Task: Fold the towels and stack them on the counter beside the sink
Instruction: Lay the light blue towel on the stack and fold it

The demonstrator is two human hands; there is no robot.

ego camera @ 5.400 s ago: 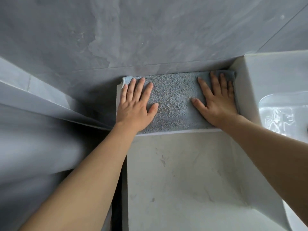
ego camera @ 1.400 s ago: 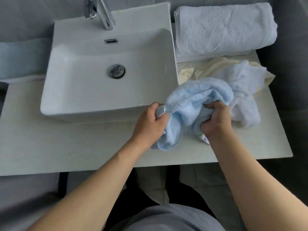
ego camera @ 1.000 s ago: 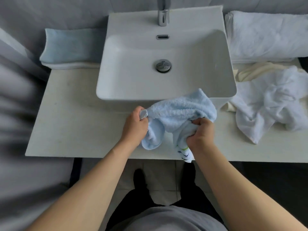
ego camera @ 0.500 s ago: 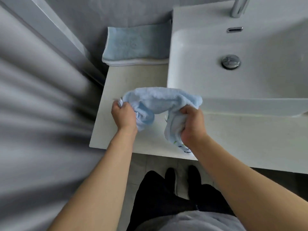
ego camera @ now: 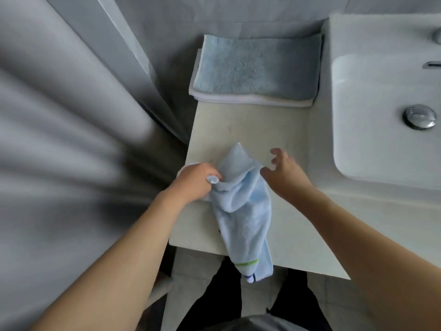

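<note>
While the left hand [ego camera: 194, 181] pinches a corner of the light blue towel [ego camera: 243, 211] between curled fingers near the left edge of the worktop [ego camera: 250, 125], the right hand [ego camera: 284, 173] hovers just beside the towel with its fingers spread and loosely bent, holding nothing. Whether its thumb brushes the cloth cannot be told. The towel lies unfolded and bunched, its upper end peaked on the worktop between the two hands, its lower end draped over the front edge and hanging down; a green stripe and a dark stripe cross it near that hanging end. At the back of the worktop, against the wall, a darker blue folded towel [ego camera: 257, 68] rests flat on top of a white folded towel [ego camera: 250, 100], whose edge shows along the front of the stack. The stack sits just beside the white sink [ego camera: 381, 96], which fills the right side of the view with its metal drain [ego camera: 420, 116]. Below the worktop, dark trouser legs and a tiled floor show.
</note>
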